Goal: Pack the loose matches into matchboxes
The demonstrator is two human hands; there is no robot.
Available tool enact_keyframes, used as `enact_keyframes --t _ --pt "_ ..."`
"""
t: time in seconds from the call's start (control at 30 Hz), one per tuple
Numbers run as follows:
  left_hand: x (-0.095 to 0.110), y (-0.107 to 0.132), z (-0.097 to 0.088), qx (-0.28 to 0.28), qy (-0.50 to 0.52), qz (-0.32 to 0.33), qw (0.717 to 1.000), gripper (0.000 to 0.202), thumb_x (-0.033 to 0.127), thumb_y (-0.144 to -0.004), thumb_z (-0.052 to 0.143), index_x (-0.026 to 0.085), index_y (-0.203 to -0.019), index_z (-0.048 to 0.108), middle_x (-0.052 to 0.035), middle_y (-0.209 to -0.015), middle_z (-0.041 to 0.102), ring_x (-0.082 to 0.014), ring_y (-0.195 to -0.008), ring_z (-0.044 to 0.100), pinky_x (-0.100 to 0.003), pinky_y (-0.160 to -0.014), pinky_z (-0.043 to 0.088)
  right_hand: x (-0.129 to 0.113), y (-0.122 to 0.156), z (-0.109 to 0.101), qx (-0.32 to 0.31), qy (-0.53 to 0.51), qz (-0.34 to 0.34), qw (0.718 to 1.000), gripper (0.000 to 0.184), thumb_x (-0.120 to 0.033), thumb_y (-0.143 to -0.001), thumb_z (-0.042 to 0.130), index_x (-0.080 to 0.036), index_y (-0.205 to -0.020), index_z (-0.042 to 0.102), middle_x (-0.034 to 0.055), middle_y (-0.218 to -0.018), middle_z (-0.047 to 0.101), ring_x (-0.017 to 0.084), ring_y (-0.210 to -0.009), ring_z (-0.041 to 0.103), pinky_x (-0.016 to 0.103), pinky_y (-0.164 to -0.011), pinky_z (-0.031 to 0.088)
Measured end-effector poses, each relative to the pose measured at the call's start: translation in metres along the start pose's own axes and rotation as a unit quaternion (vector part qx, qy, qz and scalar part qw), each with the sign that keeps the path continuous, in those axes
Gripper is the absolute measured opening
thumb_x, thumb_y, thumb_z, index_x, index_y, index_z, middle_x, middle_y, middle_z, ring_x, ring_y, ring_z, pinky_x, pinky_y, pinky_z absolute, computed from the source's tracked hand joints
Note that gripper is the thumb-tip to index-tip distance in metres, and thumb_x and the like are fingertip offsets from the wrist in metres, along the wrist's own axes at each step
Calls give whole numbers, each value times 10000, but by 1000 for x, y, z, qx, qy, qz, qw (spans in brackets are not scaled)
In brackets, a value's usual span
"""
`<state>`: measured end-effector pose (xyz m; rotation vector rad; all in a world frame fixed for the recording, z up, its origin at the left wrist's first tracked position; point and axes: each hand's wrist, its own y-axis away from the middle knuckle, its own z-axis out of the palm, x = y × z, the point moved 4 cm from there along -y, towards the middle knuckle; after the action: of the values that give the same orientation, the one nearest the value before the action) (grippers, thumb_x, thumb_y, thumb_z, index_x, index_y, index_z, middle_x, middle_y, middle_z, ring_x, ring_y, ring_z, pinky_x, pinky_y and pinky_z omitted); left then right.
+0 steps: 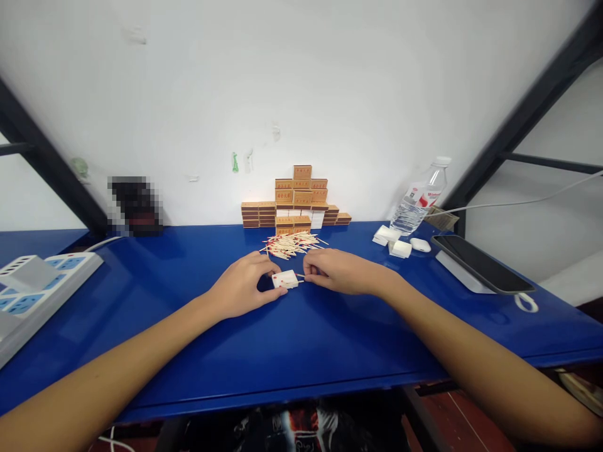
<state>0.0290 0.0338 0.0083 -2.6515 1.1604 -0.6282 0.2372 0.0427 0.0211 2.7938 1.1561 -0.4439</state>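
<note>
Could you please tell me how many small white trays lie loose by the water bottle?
2: one white tray lies just left of the water bottle, the other nearer the person; more may be hidden.

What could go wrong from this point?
The small white tray, pinched only at its left end by the left hand, might tip and spill matches. The right hand or its forearm could brush the loose match pile just behind, scattering it toward the stacked boxes.

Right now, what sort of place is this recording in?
Probably a small workbench for hand packing: a blue table against a white wall, stacked matchboxes, loose matches and a power strip.
</note>
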Motion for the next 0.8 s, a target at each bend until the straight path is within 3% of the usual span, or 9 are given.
enact_keyframes --t 0.17,0.27,0.4,0.57,0.7,0.8 --pt "-1 0 0 0 -5 4 1000 251 428 -920 713 212 -1049 720 -55 -971 702 -246 -940 628 -384 -818 502 0 0 -12 85 39 30 995 81 -185 -975 580 -187 -909 627 64 -901 705 174 -750 584 304 -658 381" --pt "0 0 0 2 -1 12 1000 238 410 -923 716 210 -1051 713 -54 -1001 708 -245 -962 634 -379 -834 500 -10 -3 -12 108 21 13 994 83 -181 -982 581 -183 -938 652 47 -882 706 151 -719 580 292 -657 379" --pt "2 0 -1 7 1 21 1000 248 408 -924 716 211 -1073 707 -49 -998 714 -243 -951 640 -371 -826 501 -24 -8 0 111 -3 -32 993 73 -177 -988 597 -179 -967 667 37 -903 718 150 -780 610 282 -707 398" --pt "2 1 -1 10 -3 26 1000 246 404 -923 719 205 -1066 706 -51 -994 713 -241 -949 641 -369 -823 504 -22 -7 2 113 7 -31 993 88 -253 -993 631 -182 -972 677 45 -923 710 168 -837 612 291 -732 399" --pt "1 2 0 8 -3 20 1000 258 426 -923 719 205 -1056 711 -59 -1013 719 -243 -960 639 -385 -843 510 -12 -3 -2 67 -4 -7 998 155 -335 -937 707 -186 -906 679 32 -859 701 163 -760 584 290 -670 376" --pt "1 2 0 7 -6 19 1000 266 430 -922 718 201 -1058 713 -65 -1018 717 -248 -967 637 -391 -843 514 -10 -3 -1 40 -19 -13 999 108 -268 -948 678 -184 -879 679 21 -828 698 147 -715 565 280 -646 364"
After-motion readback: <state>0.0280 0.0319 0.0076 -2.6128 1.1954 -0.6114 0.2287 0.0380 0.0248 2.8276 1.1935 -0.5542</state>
